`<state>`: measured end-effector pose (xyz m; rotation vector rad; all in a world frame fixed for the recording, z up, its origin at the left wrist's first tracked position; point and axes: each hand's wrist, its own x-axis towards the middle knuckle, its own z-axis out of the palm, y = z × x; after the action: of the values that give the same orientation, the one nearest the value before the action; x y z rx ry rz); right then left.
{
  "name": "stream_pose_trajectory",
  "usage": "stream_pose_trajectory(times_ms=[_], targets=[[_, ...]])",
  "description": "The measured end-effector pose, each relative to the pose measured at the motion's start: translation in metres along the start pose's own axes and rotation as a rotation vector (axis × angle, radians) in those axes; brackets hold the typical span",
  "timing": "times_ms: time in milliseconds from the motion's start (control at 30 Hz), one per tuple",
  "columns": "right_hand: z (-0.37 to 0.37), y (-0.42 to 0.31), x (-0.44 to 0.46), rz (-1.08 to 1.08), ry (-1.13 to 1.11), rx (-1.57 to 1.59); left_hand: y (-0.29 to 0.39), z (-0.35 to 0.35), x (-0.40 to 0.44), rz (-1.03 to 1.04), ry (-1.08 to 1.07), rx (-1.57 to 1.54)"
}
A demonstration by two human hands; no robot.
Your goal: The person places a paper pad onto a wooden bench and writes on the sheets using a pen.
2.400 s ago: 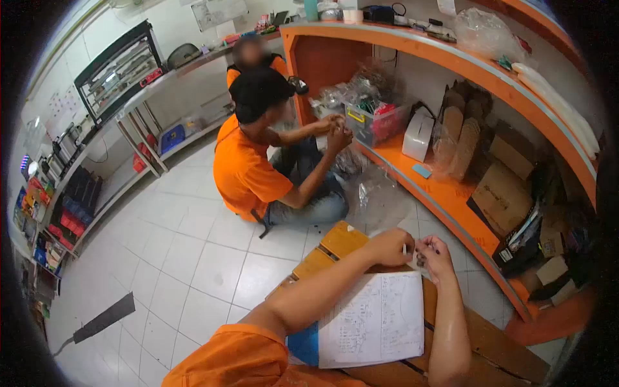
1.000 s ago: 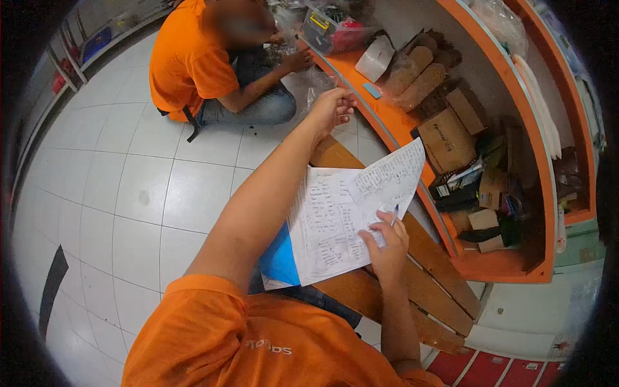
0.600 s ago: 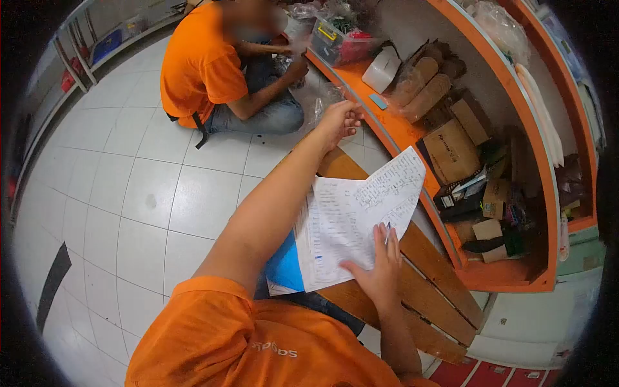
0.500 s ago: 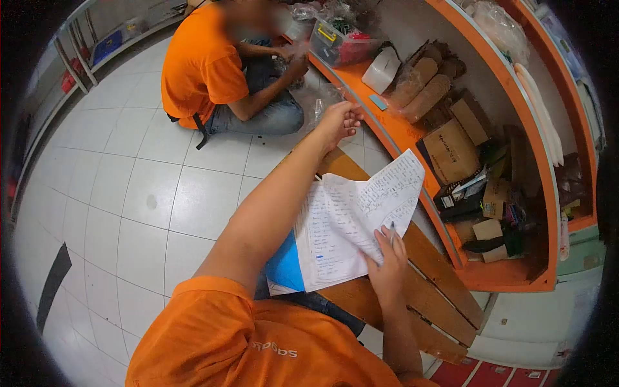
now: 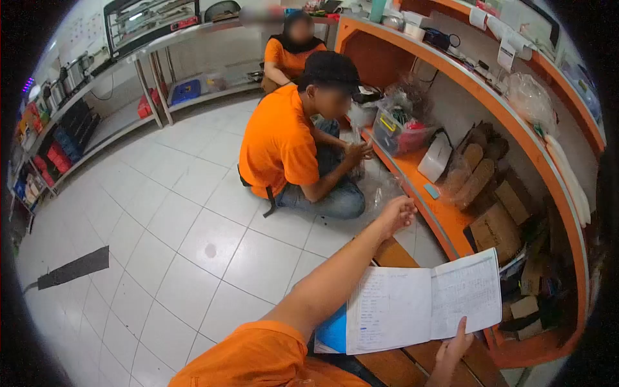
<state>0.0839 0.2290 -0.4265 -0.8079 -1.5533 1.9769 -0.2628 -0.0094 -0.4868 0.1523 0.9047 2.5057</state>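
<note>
An open notebook [image 5: 393, 309] with handwritten pages and a blue cover edge lies on a slatted wooden bench [image 5: 393, 367] in front of me. At its lower right edge my right hand [image 5: 453, 348] grips the notebook, thumb on top of the page and the other fingers mostly hidden. My left hand [image 5: 398, 213] reaches forward past the notebook, above the far end of the bench. Its fingers are curled closed, and what they hold, if anything, cannot be made out. Clear plastic [image 5: 382, 193] lies just beyond it.
A person in orange [image 5: 277, 142] sits on the floor ahead, hands together; another person [image 5: 290, 61] is behind. To the right, an orange shelf [image 5: 412, 187] holds a clear bin [image 5: 400, 132], a white container [image 5: 436, 157] and cardboard pieces [image 5: 474, 180]. A metal table [image 5: 180, 35] stands at back left.
The view has tilted up and shifted left, bringing the second person into sight. The lifted right page now lies flatter, and the pen seen in my right hand no longer shows. My left hand stays extended.
</note>
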Motion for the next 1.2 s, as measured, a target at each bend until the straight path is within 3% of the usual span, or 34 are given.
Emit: stream_pose_trajectory(times_ms=[167, 267, 367, 567, 633, 700, 800, 933, 1033, 1133, 1200], targets=[[-0.024, 0.000, 0.014, -0.087, -0.113, -0.052, -0.002, 0.022, -0.016, -0.132, -0.337, 0.023], [-0.025, 0.004, 0.029, -0.030, -0.209, 0.111, -0.010, 0.028, -0.015, -0.259, -0.496, 0.117], [-0.011, -0.012, 0.009, -0.046, -0.161, 0.037, -0.012, 0.040, -0.035, -0.358, -0.586, 0.220], [0.017, -0.001, -0.054, -0.350, -0.071, -0.329, -0.004, 0.038, -0.035, -0.558, -0.723, 0.159], [0.020, -0.019, -0.059, -0.695, -0.705, -0.590, 0.001, 0.033, -0.032, -0.561, -0.728, 0.222], [0.040, -0.027, -0.092, -0.426, -0.814, -0.805, 0.003, 0.032, -0.035, -0.552, -0.770, 0.286], [0.051, -0.003, -0.103, -0.895, -1.022, -0.820, 0.001, 0.032, -0.041, -0.537, -0.784, 0.358], [0.054, -0.011, -0.109, -0.652, -1.278, -0.888, 0.005, 0.033, -0.042, -0.547, -0.834, 0.436], [0.058, -0.059, -0.092, -0.161, -1.144, -0.847, 0.009, 0.038, -0.047, -0.520, -0.829, 0.617], [0.057, -0.040, -0.039, -0.276, -0.870, -0.223, 0.001, 0.051, -0.051, -0.288, -0.781, 1.094], [0.072, -0.048, 0.003, -0.244, -0.716, -0.072, -0.013, 0.059, -0.050, -0.008, -0.795, 1.500]])
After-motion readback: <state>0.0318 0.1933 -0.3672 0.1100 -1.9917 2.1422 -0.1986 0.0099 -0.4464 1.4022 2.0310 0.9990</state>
